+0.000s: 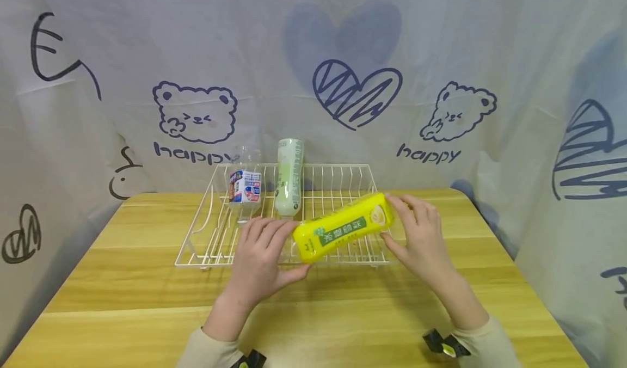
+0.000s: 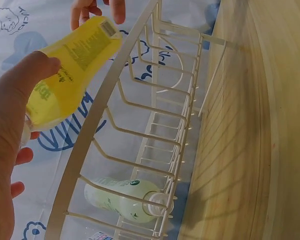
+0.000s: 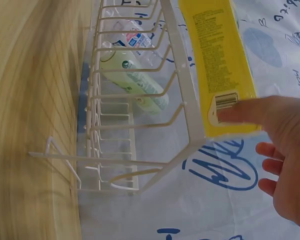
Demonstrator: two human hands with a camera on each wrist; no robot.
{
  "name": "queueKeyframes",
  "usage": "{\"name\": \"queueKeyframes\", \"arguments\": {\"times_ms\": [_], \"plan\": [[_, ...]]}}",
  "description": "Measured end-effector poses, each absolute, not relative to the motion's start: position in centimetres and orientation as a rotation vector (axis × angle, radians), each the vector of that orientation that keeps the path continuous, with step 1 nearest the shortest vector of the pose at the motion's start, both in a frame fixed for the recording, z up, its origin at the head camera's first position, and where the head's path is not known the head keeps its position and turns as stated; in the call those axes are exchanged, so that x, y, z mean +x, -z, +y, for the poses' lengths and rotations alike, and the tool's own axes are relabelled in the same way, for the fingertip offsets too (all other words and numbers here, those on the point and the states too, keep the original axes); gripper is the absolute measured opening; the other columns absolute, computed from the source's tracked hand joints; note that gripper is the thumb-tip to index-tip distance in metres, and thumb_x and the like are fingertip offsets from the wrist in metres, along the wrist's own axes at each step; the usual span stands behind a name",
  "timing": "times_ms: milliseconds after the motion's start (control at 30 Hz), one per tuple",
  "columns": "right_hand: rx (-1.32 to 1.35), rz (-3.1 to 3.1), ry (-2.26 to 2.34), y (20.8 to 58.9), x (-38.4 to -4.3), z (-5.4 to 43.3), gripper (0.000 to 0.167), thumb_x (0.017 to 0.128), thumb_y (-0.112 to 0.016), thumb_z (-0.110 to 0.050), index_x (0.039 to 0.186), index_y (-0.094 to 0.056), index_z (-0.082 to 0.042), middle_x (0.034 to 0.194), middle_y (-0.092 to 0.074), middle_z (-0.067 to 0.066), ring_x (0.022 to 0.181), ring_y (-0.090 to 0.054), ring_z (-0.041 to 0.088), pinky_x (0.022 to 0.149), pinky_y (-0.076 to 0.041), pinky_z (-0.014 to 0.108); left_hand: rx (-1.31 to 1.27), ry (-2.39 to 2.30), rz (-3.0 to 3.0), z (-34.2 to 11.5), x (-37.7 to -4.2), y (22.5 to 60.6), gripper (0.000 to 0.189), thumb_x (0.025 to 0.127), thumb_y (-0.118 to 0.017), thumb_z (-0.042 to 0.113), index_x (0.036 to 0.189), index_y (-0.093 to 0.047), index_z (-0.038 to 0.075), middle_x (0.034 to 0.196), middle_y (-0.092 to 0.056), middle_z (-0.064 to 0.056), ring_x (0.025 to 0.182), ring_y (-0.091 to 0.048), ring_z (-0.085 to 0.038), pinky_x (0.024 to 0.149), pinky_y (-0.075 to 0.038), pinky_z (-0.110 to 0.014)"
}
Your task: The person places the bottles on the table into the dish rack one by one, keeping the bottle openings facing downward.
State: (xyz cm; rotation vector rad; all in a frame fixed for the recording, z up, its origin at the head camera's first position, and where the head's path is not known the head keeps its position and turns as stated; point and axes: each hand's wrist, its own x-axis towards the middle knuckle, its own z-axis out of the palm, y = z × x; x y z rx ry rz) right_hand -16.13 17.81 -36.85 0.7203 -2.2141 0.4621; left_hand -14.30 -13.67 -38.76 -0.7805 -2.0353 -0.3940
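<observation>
A yellow drink bottle (image 1: 345,227) with a green label is held tilted above the front part of a white wire rack (image 1: 196,251), its base end higher and to the right. My left hand (image 1: 262,256) grips its neck end, the thumb (image 2: 37,70) lying along its side in the left wrist view. At the base end my right hand (image 1: 421,237) holds the corners between thumb and fingers. The thumb (image 3: 245,111) overlaps the barcode in the right wrist view. Left of the bottle, a pale green bottle (image 1: 290,177) stands upside down in the rack.
A clear bottle (image 1: 245,187) with a blue, red and white label also stands upside down in the rack, left of the green one. The rack sits at the back of the wooden table (image 1: 343,319). A printed curtain (image 1: 274,57) hangs behind and at both sides.
</observation>
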Motion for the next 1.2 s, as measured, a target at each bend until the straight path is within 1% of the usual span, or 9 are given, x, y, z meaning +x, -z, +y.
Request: {"name": "queueKeyframes", "arguments": {"times_ms": [67, 167, 333, 433, 567, 700, 933, 1100, 1200], "plan": [[0.723, -2.242, -0.576, 36.7, -16.3, 18.0, 0.086, 0.065, -0.086, -0.015, 0.140, -0.046, -0.003, 0.126, -0.050, 0.023, 0.110, -0.042, 0.040, 0.092, -0.032, 0.046, -0.761, 0.419, -2.014, -13.7, -14.5, 38.8, 0.076, 0.058, -0.082, 0.052, 0.117, -0.063, 0.006, 0.108, -0.068, -0.007, 0.097, -0.056, -0.026, 0.089, -0.045, -0.043], [0.659, -2.311, -0.860, 36.3, -16.4, 18.4, 0.084, 0.071, -0.082, -0.019, 0.144, -0.042, -0.007, 0.128, -0.051, 0.018, 0.112, -0.041, 0.032, 0.091, -0.032, 0.037, -0.742, 0.457, -1.976, -13.7, -14.9, 38.8, 0.074, 0.060, -0.079, 0.052, 0.116, -0.064, 0.006, 0.107, -0.068, -0.007, 0.095, -0.056, -0.027, 0.086, -0.045, -0.043], [0.527, -2.375, -1.255, 35.8, -16.0, 18.7, 0.063, 0.086, -0.066, -0.011, 0.144, -0.042, -0.009, 0.123, -0.052, 0.012, 0.103, -0.040, 0.016, 0.079, -0.034, 0.025, -0.743, 0.499, -1.932, -13.8, -14.9, 38.7, 0.070, 0.065, -0.075, 0.053, 0.114, -0.065, 0.005, 0.106, -0.068, -0.008, 0.094, -0.056, -0.027, 0.086, -0.044, -0.043], [0.541, -2.385, -1.427, 35.6, -15.8, 18.6, 0.051, 0.093, -0.055, -0.007, 0.142, -0.041, -0.002, 0.120, -0.053, 0.009, 0.101, -0.042, 0.010, 0.080, -0.038, 0.022, -0.757, 0.511, -1.907, -13.8, -14.6, 38.8, 0.069, 0.066, -0.074, 0.053, 0.114, -0.065, 0.004, 0.106, -0.068, -0.008, 0.093, -0.056, -0.027, 0.085, -0.045, -0.043], [0.535, -2.381, -1.690, 35.6, -15.4, 18.3, 0.043, 0.099, -0.046, -0.008, 0.140, -0.038, 0.003, 0.116, -0.052, -0.004, 0.102, -0.046, 0.006, 0.086, -0.042, 0.015, -0.798, 0.507, -1.894, -13.5, -14.2, 38.9, 0.070, 0.065, -0.076, 0.051, 0.115, -0.064, 0.002, 0.109, -0.068, -0.009, 0.094, -0.057, -0.027, 0.086, -0.046, -0.044], [0.517, -2.330, -1.890, 35.5, -15.1, 18.0, 0.041, 0.100, -0.046, -0.010, 0.139, -0.039, 0.001, 0.118, -0.058, -0.013, 0.102, -0.057, 0.004, 0.092, -0.046, 0.014, -0.822, 0.495, -1.897, -13.3, -14.0, 39.0, 0.072, 0.064, -0.078, 0.049, 0.115, -0.063, 0.002, 0.110, -0.068, -0.010, 0.097, -0.058, -0.028, 0.090, -0.047, -0.045], [0.417, -2.196, -1.969, 35.5, -14.7, 17.8, 0.032, 0.097, -0.050, -0.006, 0.128, -0.050, -0.013, 0.108, -0.063, -0.011, 0.092, -0.061, 0.004, 0.089, -0.050, 0.017, -0.819, 0.481, -1.984, -13.1, -13.8, 39.1, 0.079, 0.059, -0.086, 0.046, 0.120, -0.061, 0.003, 0.114, -0.066, -0.009, 0.106, -0.056, -0.029, 0.099, -0.042, -0.048], [0.300, -2.083, -2.007, 35.3, -15.0, 17.9, 0.027, 0.097, -0.051, -0.006, 0.121, -0.053, -0.017, 0.102, -0.064, -0.010, 0.089, -0.060, 0.003, 0.086, -0.050, 0.016, -0.809, 0.481, -2.006, -13.1, -14.1, 39.0, 0.077, 0.067, -0.079, 0.054, 0.124, -0.061, 0.006, 0.117, -0.066, -0.008, 0.110, -0.055, -0.029, 0.105, -0.039, -0.052], [0.213, -2.019, -2.005, 35.0, -15.3, 18.3, 0.024, 0.097, -0.054, -0.007, 0.118, -0.054, -0.018, 0.098, -0.063, -0.009, 0.086, -0.059, 0.002, 0.082, -0.050, 0.014, -0.765, 0.477, -2.014, -14.1, -14.5, 38.7, 0.075, 0.077, -0.068, 0.062, 0.125, -0.060, 0.005, 0.117, -0.066, -0.010, 0.111, -0.055, -0.030, 0.107, -0.038, -0.054]]}}
